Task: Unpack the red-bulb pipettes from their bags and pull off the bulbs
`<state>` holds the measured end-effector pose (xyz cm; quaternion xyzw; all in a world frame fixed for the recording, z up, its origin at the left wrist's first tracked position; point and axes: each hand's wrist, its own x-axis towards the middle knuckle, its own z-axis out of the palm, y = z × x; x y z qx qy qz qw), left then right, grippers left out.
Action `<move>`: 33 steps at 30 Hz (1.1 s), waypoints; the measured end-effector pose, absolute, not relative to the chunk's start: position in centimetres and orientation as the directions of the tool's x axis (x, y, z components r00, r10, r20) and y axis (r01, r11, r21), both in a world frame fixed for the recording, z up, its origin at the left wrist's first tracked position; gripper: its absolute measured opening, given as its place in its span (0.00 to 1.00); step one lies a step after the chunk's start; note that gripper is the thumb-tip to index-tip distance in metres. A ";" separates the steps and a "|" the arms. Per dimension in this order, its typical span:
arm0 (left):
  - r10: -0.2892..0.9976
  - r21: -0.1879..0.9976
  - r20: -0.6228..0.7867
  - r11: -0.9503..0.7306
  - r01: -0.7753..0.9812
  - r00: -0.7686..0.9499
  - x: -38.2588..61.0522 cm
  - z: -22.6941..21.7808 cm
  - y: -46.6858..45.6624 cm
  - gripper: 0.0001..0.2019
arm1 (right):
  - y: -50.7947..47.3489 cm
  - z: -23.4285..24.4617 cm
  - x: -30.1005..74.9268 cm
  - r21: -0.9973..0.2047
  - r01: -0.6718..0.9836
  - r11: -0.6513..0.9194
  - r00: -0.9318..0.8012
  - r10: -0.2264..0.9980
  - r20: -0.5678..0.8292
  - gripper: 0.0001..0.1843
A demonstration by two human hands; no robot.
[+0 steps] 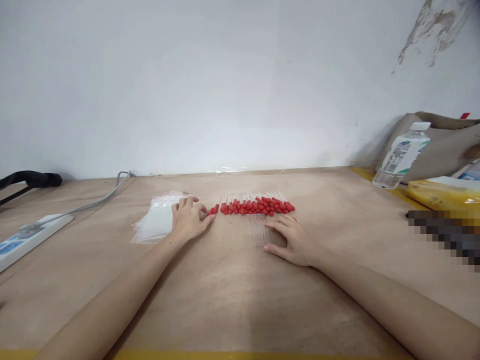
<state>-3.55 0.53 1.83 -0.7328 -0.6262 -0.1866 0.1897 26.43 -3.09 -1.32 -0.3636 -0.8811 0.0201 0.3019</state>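
A row of droppers with red rubber bulbs (258, 205) lies on the table, thin clear stems pointing toward the wall. Nearer me, clear thin tubes (258, 231) lie side by side just below the bulbs. My left hand (189, 218) rests at the row's left end with fingers apart, thumb and forefinger beside a few red bulbs (213, 210). Under and left of it are clear plastic zip bags (153, 220) in a loose stack. My right hand (294, 241) lies open at the right side of the clear tubes, its fingertips at their edge.
A white power strip (56, 223) with a grey cable (97, 202) is at left, near a black object (33, 179). At right stand a water bottle (401, 157) and a grey bag (446, 145), with a yellow package (442, 197). The white wall bounds the table's back.
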 end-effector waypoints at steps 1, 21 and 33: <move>0.852 -0.037 0.504 -0.142 0.989 0.141 -3.6 1.7 0.7 0.15 | -3.1 -1.3 26.5 -0.263 0.628 0.732 -0.553 0.658 0.512 0.24; 0.527 0.071 0.818 -0.488 0.870 0.229 -0.5 2.9 -2.6 0.06 | -2.9 -1.3 26.6 -0.391 0.613 0.686 -0.350 0.680 0.644 0.30; 0.464 0.052 0.716 -0.780 0.623 0.522 1.0 -0.6 -3.9 0.04 | -3.2 -1.7 25.7 -0.066 0.554 0.830 -0.583 0.443 0.681 0.12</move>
